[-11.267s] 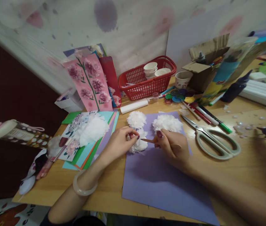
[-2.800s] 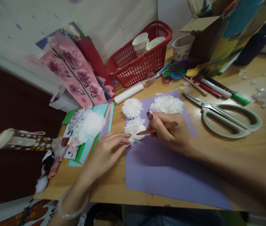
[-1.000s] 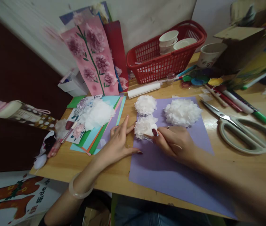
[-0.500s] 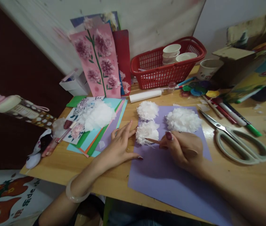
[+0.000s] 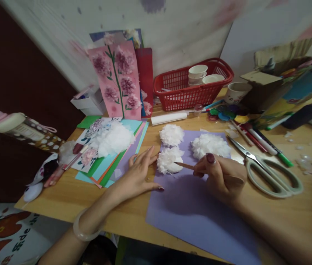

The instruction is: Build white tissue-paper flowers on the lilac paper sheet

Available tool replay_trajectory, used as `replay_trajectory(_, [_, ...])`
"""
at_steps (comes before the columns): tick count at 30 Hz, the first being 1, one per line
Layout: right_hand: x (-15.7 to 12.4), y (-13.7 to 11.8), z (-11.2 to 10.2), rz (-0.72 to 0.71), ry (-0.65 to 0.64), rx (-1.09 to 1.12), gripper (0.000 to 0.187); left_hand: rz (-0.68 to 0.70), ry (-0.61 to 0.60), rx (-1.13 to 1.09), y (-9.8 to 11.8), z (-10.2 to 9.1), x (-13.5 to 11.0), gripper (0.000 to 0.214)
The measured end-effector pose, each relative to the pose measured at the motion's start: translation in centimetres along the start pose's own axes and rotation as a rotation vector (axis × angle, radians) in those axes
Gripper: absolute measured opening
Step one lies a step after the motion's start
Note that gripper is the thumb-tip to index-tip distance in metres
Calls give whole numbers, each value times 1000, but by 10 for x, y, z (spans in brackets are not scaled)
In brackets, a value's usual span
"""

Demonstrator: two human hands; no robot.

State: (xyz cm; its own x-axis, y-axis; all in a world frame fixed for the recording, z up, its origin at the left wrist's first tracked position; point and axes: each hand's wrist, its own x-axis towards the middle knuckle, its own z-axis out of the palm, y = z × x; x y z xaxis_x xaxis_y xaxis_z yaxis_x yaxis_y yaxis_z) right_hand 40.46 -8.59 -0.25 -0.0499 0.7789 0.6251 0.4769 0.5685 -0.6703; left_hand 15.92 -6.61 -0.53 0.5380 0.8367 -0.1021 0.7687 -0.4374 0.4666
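Observation:
My right hand (image 5: 222, 175) pinches a slim brown pointed stick (image 5: 186, 166); whether it is a brush or another tool I cannot tell. Its tip meets the lower left white paper flower (image 5: 168, 160), which sits on a purple sheet (image 5: 200, 217). Palm down, my left hand (image 5: 140, 173) rests with fingers spread, its thumb over the sheet's left edge and its fingertips close to that flower. Another white flower (image 5: 171, 135) lies just above, and a larger white flower (image 5: 210, 145) is at the upper right, partly behind my right hand.
Grey-handled scissors (image 5: 272, 176) lie right of the sheet, near several markers (image 5: 272, 145) and paint pots (image 5: 223, 113). Behind stand a red basket (image 5: 172, 99) with cups and a pink flower picture (image 5: 119, 81). Coloured papers (image 5: 128, 158) carry white tissue (image 5: 114, 140) at left.
The camera view has tilted up and shifted slightly. My right hand has drawn a little to the right of the lower flower, the stick still in it. My left hand stays in place.

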Motion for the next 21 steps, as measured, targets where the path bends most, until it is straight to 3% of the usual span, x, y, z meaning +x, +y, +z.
replay_trajectory(8, [9,4,7,143,173,44,54,13,-127,19,-19,-20,8,116])
replay_trajectory(14, [9,8,11,85,39,100,52,31,-221,18,-28,-29,16,119])
replay_trajectory(21, [9,12,13,95,43,-30,49,33,-238,6,-35,-27,19,116])
